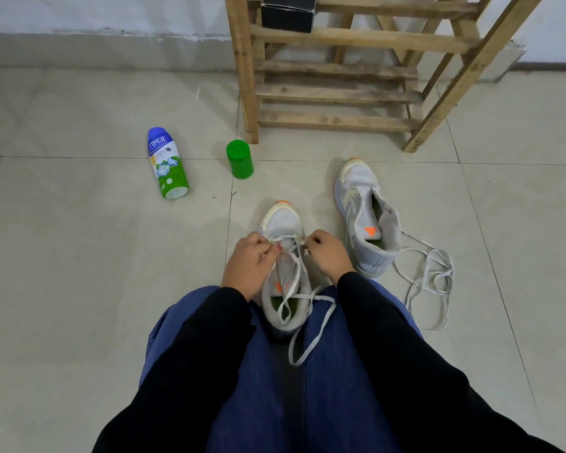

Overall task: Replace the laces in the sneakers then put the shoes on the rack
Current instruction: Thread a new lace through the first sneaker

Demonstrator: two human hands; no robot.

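Observation:
A grey-white sneaker (283, 223) with an orange toe tip stands on the floor between my knees. A white lace (296, 276) runs through its front eyelets, and its loose ends trail back over my lap. My left hand (250, 264) pinches the lace at the left eyelets. On the opposite side my right hand (327, 255) pinches it at the right eyelets. A second sneaker (361, 204) stands unlaced to the right, with another white lace (428, 276) lying loose on the floor beside its heel. The wooden shoe rack (337, 120) stands ahead.
A blue-and-green powder bottle (167, 163) lies on the tiled floor at the left. A green container (240, 159) stands near the rack's front left leg. A black box (288, 11) sits on an upper rack shelf. A wall runs behind.

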